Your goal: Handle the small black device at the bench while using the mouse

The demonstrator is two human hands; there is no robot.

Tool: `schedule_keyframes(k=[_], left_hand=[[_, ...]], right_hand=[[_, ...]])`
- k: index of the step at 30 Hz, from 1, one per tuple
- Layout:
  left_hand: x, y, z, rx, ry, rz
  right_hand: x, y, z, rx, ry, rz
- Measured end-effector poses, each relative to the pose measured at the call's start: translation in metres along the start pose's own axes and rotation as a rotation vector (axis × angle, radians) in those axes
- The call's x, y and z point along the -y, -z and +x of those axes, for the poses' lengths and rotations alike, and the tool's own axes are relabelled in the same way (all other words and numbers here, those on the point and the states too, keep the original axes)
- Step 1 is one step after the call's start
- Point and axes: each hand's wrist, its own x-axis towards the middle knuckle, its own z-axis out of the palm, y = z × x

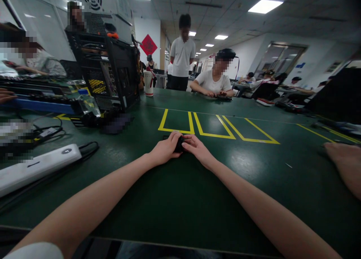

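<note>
Near the middle of the green table [175, 199], a small black object [179, 144] lies between my two hands; its kind is hard to make out. My left hand [168, 148] is closed around its left side, with the fingers curled over the top. From the right, the thumb and fingertips of my right hand [197, 148] touch the same object. Both forearms rest low over the tabletop. Much of the black object is hidden by my fingers. Just beyond it are yellow tape outlines [176, 131] on the table.
At left stand an open computer case [113, 74], a clear bottle [88, 103] and a white power strip [42, 167] with black cable. A white cup [148, 84] is farther back. Another person's arm [345, 165] reaches in at right. A person in white [214, 80] sits across the table.
</note>
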Motion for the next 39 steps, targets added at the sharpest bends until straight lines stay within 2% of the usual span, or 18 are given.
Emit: schedule_keyframes(k=[10,18,25,31,39], left_hand=[[0.0000,0.0021,-0.0009,0.019,-0.005,0.002],[0.0011,0.0009,-0.0006,0.000,-0.003,-0.007],[0.0007,0.0016,-0.0015,0.004,-0.012,-0.017],[0.0004,0.0021,-0.0008,0.018,-0.002,-0.019],[0.0000,0.0016,-0.0006,-0.003,-0.010,-0.033]], right_hand=[[0.0047,0.0008,-0.0021,0.090,0.015,0.038],[0.0034,-0.0018,-0.0015,0.004,0.032,-0.022],[0.0027,0.0001,0.0015,0.006,-0.054,0.005],[0.0042,-0.0004,-0.0009,0.061,0.005,0.043],[0.0049,-0.0042,-0.0008,-0.022,0.003,-0.013]])
